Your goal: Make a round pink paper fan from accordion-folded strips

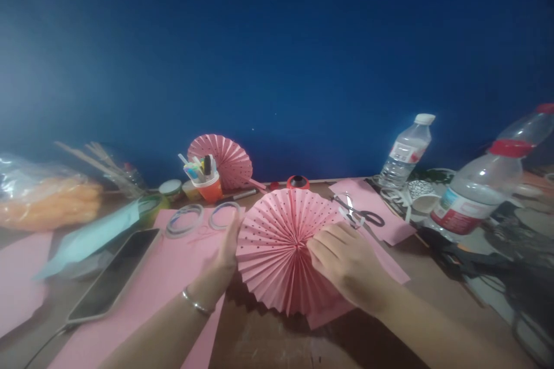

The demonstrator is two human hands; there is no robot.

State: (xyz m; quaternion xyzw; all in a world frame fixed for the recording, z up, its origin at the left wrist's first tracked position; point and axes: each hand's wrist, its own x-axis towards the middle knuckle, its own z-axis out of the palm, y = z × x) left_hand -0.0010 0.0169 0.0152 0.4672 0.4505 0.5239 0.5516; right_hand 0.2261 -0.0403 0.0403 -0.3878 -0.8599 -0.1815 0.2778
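A round pink pleated paper fan (277, 265) with dark dots over its upper half stands open before me. My left hand (227, 251), a silver bangle at its wrist, grips the fan's left edge, most fingers hidden behind the paper. Right of the fan's centre, my right hand (341, 259) is closed on its pleats; the fingertips are curled out of sight. Just beyond that hand lie black-handled scissors (367, 217) on pink paper (389, 233). Two rolls of clear tape (185, 221) rest left of the fan, on a larger pink sheet (173, 277).
A second pink fan (231, 161) leans behind an orange cup of pens (210, 189) against the blue wall. On the left are a phone (116, 274) and a bag of orange stuff (52, 199). Plastic bottles (407, 153) and clutter crowd the right side.
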